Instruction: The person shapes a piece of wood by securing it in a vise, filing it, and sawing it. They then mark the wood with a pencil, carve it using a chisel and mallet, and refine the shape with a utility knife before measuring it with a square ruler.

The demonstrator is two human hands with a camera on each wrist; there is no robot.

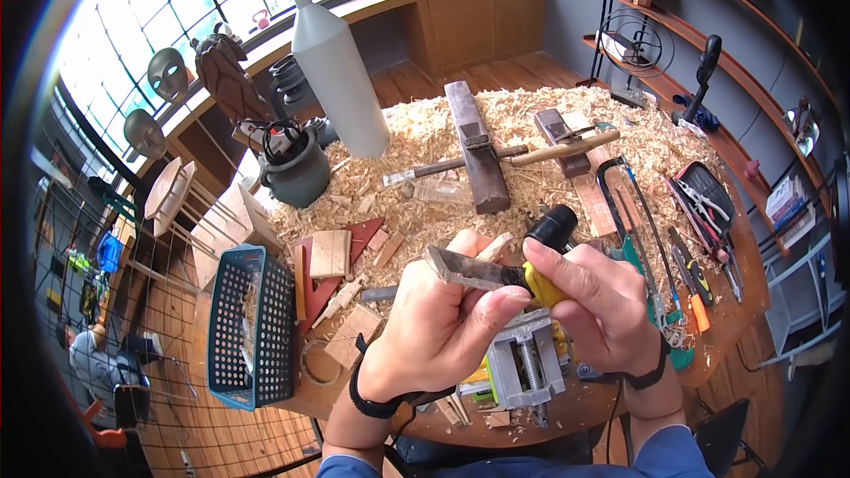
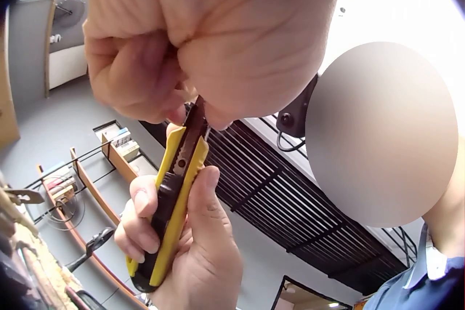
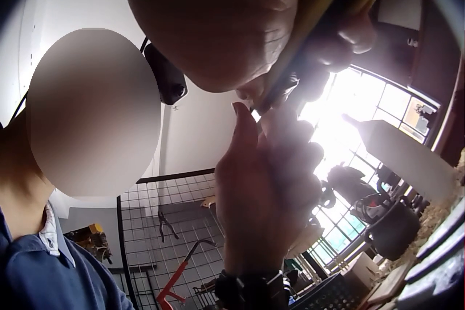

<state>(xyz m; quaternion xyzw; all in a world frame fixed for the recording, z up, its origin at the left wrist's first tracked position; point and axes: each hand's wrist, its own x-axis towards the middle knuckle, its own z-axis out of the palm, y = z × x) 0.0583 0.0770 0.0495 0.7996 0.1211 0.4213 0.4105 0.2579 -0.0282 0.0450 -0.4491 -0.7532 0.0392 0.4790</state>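
Observation:
My right hand grips a yellow and black utility knife by its handle, raised over the front of the workbench. Its long metal blade points left across my left hand. The left fingers are curled at the blade, with the thumb against its lower side near the handle. In the left wrist view the knife's metal front end runs up into the left fingers, which hide the tip. Below the hands stands a grey metal vise. A black rounded head, like a mallet's, shows just behind the right hand.
Shavings cover much of the bench. Wooden planes, a hacksaw and a tool pouch lie behind and right. At left stand a perforated basket, a dark pot and a tall white bottle.

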